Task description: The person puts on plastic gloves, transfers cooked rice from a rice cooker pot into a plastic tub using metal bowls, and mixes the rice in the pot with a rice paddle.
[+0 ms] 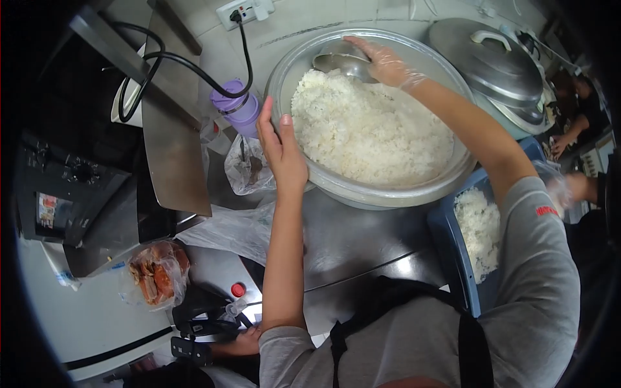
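The right hand (386,66), in a thin, clear, wrinkled plastic glove, is at the top center of the frame, its fingers stretched and lightly bent over a shiny rounded metal bowl (346,63), which it grips from the right side. The left hand (283,152), left of center, is opened flat with the thumb apart; it grasps nothing and rests against the near-left edge of a large metal basin (388,196). This basin is round and dull silver, with a broad, smooth rim. Inside it, between the two hands and right of the left one, lies the rice (372,129): white, soft-looking, clumped grains heaped unevenly, highest at the left below the bowl. The bowl sits tilted at the upper edge of this heap. Beneath the basin spreads a smooth, reflective steel table (362,239). Just left of the basin stand a lilac, cylindrical tumbler (239,113) and a crumpled, see-through plastic bag (249,171). Right of center, below the right forearm, a blue rectangular tub (453,265) holds more loose white rice. At the upper right rests a domed, brushed-metal lid (482,68) with a pale curved handle.
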`<state>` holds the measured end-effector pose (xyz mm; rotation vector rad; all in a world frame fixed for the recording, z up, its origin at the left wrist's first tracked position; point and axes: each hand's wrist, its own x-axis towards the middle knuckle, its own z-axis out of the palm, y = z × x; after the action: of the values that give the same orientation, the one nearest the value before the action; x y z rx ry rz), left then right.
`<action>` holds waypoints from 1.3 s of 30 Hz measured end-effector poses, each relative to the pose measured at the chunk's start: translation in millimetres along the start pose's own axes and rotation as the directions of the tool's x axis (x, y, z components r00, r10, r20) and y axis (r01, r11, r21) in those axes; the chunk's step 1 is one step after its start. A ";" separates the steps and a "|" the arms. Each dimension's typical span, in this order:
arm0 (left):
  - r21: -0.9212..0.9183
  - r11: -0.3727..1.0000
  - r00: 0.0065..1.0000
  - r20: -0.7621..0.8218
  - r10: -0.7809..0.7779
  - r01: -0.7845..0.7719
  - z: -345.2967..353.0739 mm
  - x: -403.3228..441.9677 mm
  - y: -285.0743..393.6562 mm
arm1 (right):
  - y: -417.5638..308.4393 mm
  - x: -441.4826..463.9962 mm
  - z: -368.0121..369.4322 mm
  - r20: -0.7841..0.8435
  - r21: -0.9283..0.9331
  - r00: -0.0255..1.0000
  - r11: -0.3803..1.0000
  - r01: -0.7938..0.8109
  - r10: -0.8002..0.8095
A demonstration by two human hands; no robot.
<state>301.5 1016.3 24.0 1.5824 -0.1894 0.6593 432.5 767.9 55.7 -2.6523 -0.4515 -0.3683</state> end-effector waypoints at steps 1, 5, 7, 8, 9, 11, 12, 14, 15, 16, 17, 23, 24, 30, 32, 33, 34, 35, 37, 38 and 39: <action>0.028 1.000 1.000 0.009 0.006 -0.006 0.3 -0.1 0.5 | -4.6 3.4 -3.7 0.009 -0.003 1.000 1.000 0.006 -0.006; 0.072 0.997 1.000 0.008 0.026 -0.026 1.4 -0.7 -1.5 | -41.9 1.6 -18.7 0.187 0.289 0.970 0.952 0.098 -0.156; 0.065 0.997 0.999 0.008 0.043 -0.043 0.1 -0.9 -4.3 | -69.4 -7.8 -31.5 0.265 0.359 0.954 0.933 0.034 -0.137; 0.047 0.997 0.998 0.008 0.056 -0.056 0.8 -0.1 -3.9 | -81.4 -17.6 -39.7 0.313 0.438 0.948 0.894 -0.097 -0.050; 0.043 0.997 0.998 0.009 0.056 -0.056 0.6 0.3 -4.1 | -89.7 -25.1 -45.0 0.372 0.502 0.928 0.833 -0.232 0.034; 0.064 0.995 0.997 0.001 0.076 -0.076 0.0 -1.7 -3.6 | -95.3 -32.0 -47.5 0.427 0.505 0.904 0.830 -0.235 -0.003; 0.063 0.995 0.997 0.002 0.074 -0.074 -0.5 -3.3 -2.8 | -98.4 -35.5 -48.7 0.476 0.516 0.878 0.824 -0.234 -0.049; 0.032 0.998 0.998 -0.016 0.062 -0.061 -1.2 -1.1 -2.4 | -101.1 -38.3 -54.3 0.537 0.403 0.843 0.878 -0.258 0.001; 0.029 0.998 0.998 -0.017 0.065 -0.065 -0.8 -0.6 -2.7 | -101.6 -39.9 -57.4 0.595 0.282 0.801 0.919 -0.276 0.058; 0.045 0.997 0.997 -0.019 0.068 -0.067 -0.9 -1.1 -1.9 | -98.3 -42.9 -57.3 0.595 0.281 0.802 0.919 -0.275 0.058; 0.062 0.996 0.997 -0.020 0.070 -0.069 -1.6 -2.0 -1.5 | -94.9 -47.4 -56.3 0.624 0.292 0.781 0.916 -0.275 0.036; 0.202 0.971 0.991 -0.015 0.136 -0.130 -6.3 -9.0 9.8 | -97.1 -49.7 -60.3 0.707 0.063 0.692 0.961 -0.270 0.148; 0.199 0.971 0.990 -0.013 0.139 -0.134 -8.6 -16.7 14.7 | -93.1 -50.1 -58.0 0.732 0.091 0.667 0.952 -0.294 0.136; 0.543 0.745 0.921 0.249 0.298 -0.388 11.9 -68.0 83.0 | -38.7 -49.9 -53.9 0.888 0.073 0.409 0.815 -0.575 0.209; 0.638 0.652 0.908 0.354 0.225 -0.410 19.2 -61.7 83.4 | -32.7 -61.4 -51.1 0.878 0.107 0.417 0.750 -0.652 0.237; 0.609 0.664 0.894 0.380 0.236 -0.434 23.3 -47.2 78.2 | -31.2 -68.4 -50.2 0.878 0.108 0.416 0.749 -0.653 0.236; 0.576 0.674 0.877 0.408 0.253 -0.462 29.6 -32.4 74.2 | -25.5 -76.2 -47.0 0.851 0.188 0.464 0.680 -0.709 0.248; 0.572 0.673 0.873 0.413 0.258 -0.469 37.6 -20.3 71.9 | -15.9 -83.0 -43.7 0.819 0.270 0.508 0.603 -0.751 0.267; 0.541 0.646 0.835 0.450 0.318 -0.538 52.5 1.6 68.9 | 3.2 -97.4 -33.2 0.799 0.327 0.513 0.490 -0.808 0.313; 0.546 0.640 0.833 0.455 0.316 -0.541 60.4 12.2 67.7 | 5.1 -102.8 -30.4 0.786 0.375 0.505 0.375 -0.848 0.356; 0.503 0.678 0.830 0.460 0.315 -0.536 68.1 22.8 67.6 | 6.9 -109.0 -29.2 0.796 0.458 0.516 0.242 -0.855 0.315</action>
<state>306.8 947.8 94.8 2.3305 -0.6891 0.8691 330.2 721.3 43.7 -1.6266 0.3195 0.7810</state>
